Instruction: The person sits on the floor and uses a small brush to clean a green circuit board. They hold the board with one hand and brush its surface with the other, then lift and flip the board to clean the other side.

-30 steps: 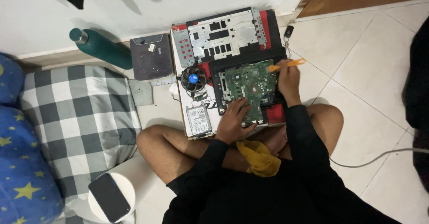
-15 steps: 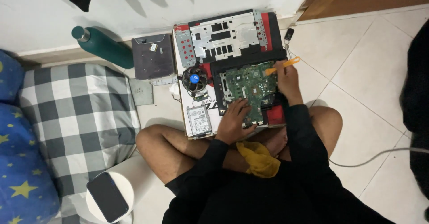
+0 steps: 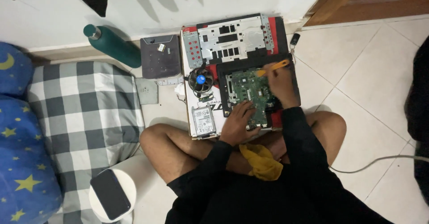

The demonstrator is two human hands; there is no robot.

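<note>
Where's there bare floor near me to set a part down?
Bare tile lies right of the opened laptop, between the wooden door frame and the grey cable. It's crowded left of the green circuit board: cooling fan, hard drive, grey box, green bottle.

Green circuit board point(image 3: 248, 94) lies flat in the opened black laptop base point(image 3: 292, 78) on the floor, component side up, near edge under a hand. Orange-handled tool point(image 3: 273, 66) is angled over the board's far right corner, tip hidden.
</note>
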